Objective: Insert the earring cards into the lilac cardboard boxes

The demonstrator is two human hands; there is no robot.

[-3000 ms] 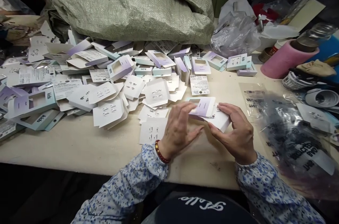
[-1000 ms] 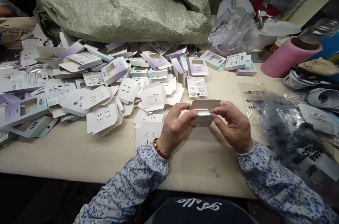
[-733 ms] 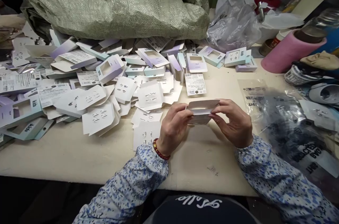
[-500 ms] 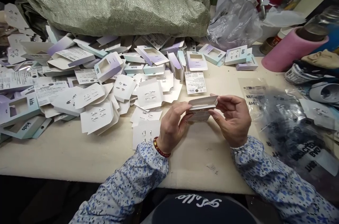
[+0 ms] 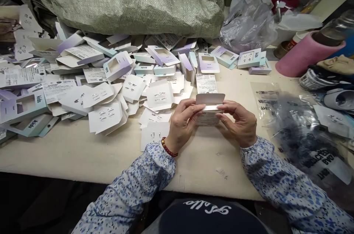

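L hand [image 5: 181, 125] and R hand [image 5: 240, 123] are pinching opp. ends of a thin-card box [image 5: 207, 119] over the bench [image 5: 138, 167], fingers clamped on its edges, flap [image 5: 210, 97] standing up. Light, even pressure is prob. serving best, w/o creasing walls. To the left, stiff white cards [image 5: 106, 117] w/ shiny bits are lying heaped; behind, a coarse woven sack [image 5: 127, 2] is slumping.

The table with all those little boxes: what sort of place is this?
Probably a packing workshop, judging by the window boxes heaped on the table, the big woven sack behind them, and the held box with its flap raised.
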